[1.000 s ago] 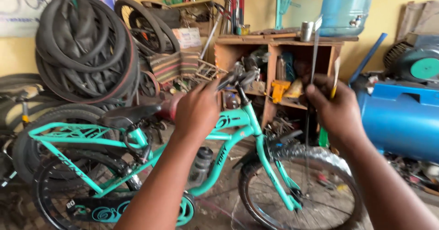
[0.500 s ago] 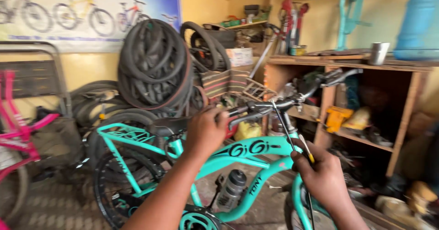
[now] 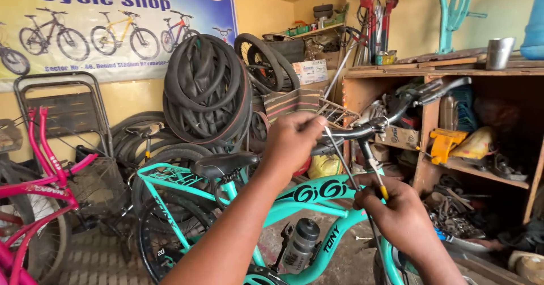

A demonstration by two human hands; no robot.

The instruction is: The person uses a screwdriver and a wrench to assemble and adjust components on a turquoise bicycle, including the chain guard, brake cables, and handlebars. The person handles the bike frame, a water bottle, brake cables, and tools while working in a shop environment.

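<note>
Left hand (image 3: 294, 140): fist clamped on the left handlebar grip of the teal bicycle (image 3: 306, 197), mid frame, also pinching the top end of a thin brake cable (image 3: 340, 160).
Right hand (image 3: 399, 211): lower and right of the left hand, fingers pinched together on the cable's bottom end near the head tube; a small yellow-tipped bit shows at the fingertips.
Cable: one, runs slanted down from left hand to right hand, taut between them.
Handlebar (image 3: 391, 115): black, stretches from the left hand up to the far right, just above the right hand.
Teal bicycle: one, under both hands; black saddle (image 3: 224, 163) left of the left hand; grey bottle (image 3: 300, 242) on the frame below.
Pink bicycle (image 3: 39, 205): one, near left, well apart.
Tyre pile (image 3: 207, 92): far, behind the saddle.
Wooden shelf (image 3: 442, 69): far right, one steel cup (image 3: 500, 52) on top.
</note>
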